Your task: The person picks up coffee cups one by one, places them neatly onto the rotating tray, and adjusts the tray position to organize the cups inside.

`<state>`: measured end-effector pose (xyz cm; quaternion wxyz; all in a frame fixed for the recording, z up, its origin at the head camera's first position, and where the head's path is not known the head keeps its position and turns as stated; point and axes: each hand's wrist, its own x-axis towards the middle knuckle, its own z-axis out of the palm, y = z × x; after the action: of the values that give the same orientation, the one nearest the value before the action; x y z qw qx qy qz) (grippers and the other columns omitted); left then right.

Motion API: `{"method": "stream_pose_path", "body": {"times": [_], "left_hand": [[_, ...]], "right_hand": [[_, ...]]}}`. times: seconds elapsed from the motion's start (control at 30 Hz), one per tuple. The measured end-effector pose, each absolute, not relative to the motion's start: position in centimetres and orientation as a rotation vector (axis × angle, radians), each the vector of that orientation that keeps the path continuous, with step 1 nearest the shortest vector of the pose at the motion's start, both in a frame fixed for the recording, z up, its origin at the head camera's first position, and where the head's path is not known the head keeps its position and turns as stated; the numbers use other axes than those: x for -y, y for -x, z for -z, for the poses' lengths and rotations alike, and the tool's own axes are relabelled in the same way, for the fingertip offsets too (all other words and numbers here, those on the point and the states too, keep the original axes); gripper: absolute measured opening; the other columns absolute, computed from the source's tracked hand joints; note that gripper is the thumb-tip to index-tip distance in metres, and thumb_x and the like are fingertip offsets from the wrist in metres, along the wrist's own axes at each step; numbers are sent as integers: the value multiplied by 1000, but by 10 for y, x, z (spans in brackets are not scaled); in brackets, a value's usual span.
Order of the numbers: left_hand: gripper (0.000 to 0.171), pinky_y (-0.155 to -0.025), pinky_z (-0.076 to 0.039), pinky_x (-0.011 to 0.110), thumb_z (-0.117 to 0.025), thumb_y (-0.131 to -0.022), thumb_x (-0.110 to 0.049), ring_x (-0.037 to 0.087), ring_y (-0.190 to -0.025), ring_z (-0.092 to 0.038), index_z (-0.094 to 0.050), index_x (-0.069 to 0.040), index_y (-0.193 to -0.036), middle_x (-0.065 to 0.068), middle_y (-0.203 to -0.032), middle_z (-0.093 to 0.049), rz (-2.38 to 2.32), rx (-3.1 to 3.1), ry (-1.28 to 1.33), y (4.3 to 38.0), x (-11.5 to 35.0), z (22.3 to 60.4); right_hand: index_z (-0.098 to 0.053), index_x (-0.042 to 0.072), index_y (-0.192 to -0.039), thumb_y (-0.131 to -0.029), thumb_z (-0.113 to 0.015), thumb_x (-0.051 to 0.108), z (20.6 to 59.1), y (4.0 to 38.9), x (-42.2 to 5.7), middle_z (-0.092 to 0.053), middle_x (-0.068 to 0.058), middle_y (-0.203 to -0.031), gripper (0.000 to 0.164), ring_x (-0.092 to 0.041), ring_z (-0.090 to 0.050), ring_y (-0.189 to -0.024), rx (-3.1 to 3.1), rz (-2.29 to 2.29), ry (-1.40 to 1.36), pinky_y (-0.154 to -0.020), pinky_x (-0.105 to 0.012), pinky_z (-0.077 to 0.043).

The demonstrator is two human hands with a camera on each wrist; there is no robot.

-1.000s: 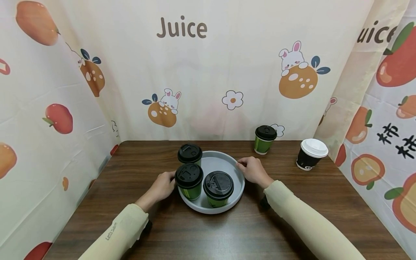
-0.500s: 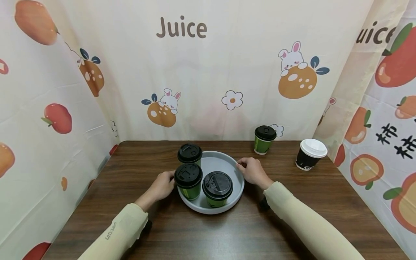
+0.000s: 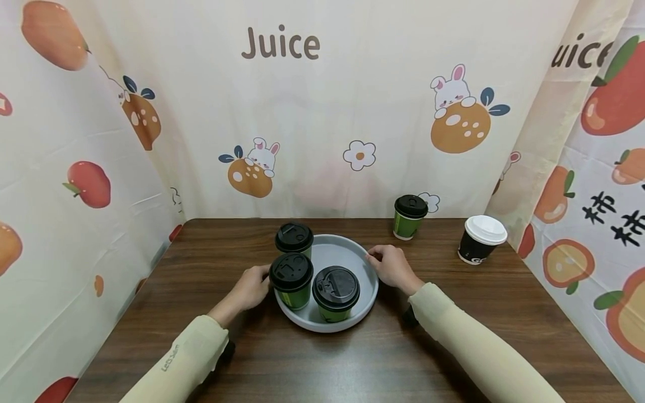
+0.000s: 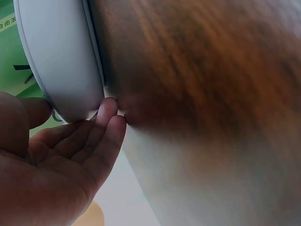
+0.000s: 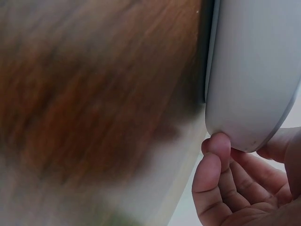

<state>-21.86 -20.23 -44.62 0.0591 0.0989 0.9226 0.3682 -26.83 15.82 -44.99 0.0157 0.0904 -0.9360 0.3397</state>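
Fruit-printed curtains (image 3: 312, 112) enclose a brown wooden table (image 3: 398, 358); over its middle, the left hand (image 3: 248, 288) and right hand (image 3: 395, 266) pinch opposite edges of a round grey tray (image 3: 347, 253) bearing black-lidded green paper cups (image 3: 336, 294).

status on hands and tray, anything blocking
Left hand, right hand gripping round grey tray. Three green, black-lidded cups upright on it. Standing clear of tray: fourth green cup, black, white-lidded cup.

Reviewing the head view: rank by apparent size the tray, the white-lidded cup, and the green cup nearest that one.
1. Tray
2. White-lidded cup
3. Green cup; it stands farther back, so the cups' real sizes stay unsure.
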Motion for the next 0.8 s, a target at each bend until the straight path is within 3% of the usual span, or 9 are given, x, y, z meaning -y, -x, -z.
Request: {"method": "stream_pose_path", "body": {"times": [0.8], "left_hand": [[42,-108,-44,57,-47,-111,-19,39,-134,-52,-54,2,-146,22,-141,-59,-1185,-2894,-293,215,212,444]], "right_hand": [[-76,6,-104,-100,-68,17,446,261,-160,-71,-4,-91,14,-17,-64,-79,2951,-1069,-228,-70,-33,-56]]}}
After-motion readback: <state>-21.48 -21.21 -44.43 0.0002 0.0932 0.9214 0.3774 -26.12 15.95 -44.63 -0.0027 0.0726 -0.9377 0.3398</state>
